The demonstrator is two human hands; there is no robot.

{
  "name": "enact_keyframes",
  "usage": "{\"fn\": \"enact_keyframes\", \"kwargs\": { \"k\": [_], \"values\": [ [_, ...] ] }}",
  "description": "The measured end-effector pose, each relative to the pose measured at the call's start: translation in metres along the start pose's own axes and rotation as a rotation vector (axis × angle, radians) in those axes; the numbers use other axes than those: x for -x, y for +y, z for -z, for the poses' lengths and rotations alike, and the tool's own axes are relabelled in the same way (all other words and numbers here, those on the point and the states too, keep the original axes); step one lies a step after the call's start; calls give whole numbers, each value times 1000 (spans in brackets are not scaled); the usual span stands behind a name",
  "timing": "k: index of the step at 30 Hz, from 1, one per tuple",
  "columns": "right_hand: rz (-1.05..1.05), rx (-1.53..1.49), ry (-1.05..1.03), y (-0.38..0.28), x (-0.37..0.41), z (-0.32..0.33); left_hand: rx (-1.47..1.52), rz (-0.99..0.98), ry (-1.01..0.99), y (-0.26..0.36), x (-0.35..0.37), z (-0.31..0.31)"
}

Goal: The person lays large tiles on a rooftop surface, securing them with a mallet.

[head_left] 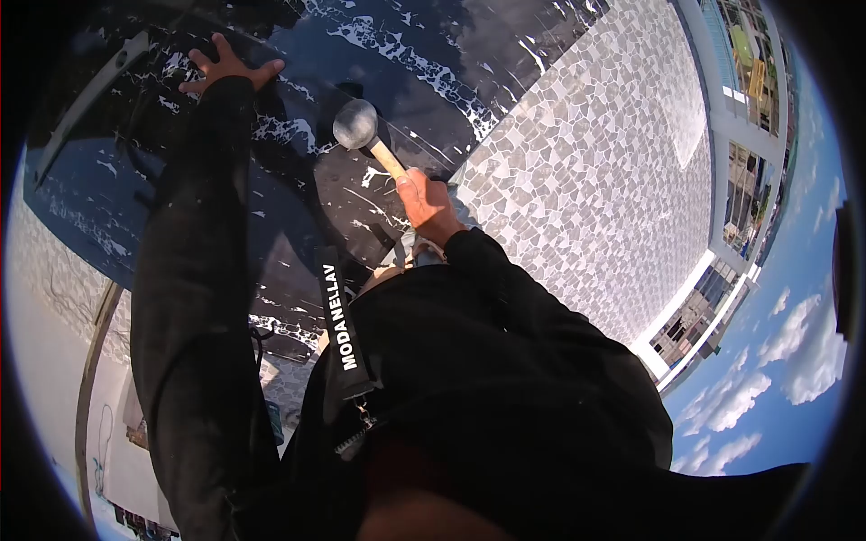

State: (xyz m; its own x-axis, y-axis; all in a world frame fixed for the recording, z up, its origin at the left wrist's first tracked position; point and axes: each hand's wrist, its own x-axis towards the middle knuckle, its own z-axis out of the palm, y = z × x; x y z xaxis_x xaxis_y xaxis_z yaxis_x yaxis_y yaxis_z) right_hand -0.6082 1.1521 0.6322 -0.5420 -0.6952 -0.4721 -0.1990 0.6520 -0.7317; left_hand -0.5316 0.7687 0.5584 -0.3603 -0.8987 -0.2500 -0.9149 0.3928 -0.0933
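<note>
My right hand (428, 204) is wrapped round the wooden handle of a mallet (355, 124). Its rounded grey head hangs over glossy black tiles (302, 50) with white veins. Farther out on the left, my left hand (229, 68) rests palm down on the same dark surface, fingers spread and holding nothing. Close to it lies a long grey bar (88, 106) with a hole near its far end, looking bent through the wide lens.
Paving with a grey and white broken-stone pattern (586, 149) borders the tiles on the right. A white railing (732, 207) edges it, with buildings and sky beyond. A wooden strip (96, 379) runs along the lower left. A black strap (337, 316) with white letters dangles before my body.
</note>
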Motion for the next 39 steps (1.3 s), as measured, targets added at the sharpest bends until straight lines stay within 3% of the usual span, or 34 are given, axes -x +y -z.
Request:
{"fn": "enact_keyframes", "kwargs": {
  "k": [7, 11, 21, 35, 37, 39],
  "values": [
    [19, -22, -11, -20, -17, -11, -47, 18, -28, 2, 3, 8],
    [134, 40, 20, -18, -29, -16, -39, 28, -70, 6, 3, 11],
    [47, -55, 6, -16, -22, -18, 16, 12, -65, 2, 2, 8],
    [85, -7, 16, -6, -16, -10, 77, 13, -43, 1, 1, 8],
    [-16, -60, -51, -12, -13, -5, 42, 11, -41, -2, -6, -3],
    [40, -3, -13, -3, -16, -3, 11, 3, -35, 5, 5, 7]
  ]
}}
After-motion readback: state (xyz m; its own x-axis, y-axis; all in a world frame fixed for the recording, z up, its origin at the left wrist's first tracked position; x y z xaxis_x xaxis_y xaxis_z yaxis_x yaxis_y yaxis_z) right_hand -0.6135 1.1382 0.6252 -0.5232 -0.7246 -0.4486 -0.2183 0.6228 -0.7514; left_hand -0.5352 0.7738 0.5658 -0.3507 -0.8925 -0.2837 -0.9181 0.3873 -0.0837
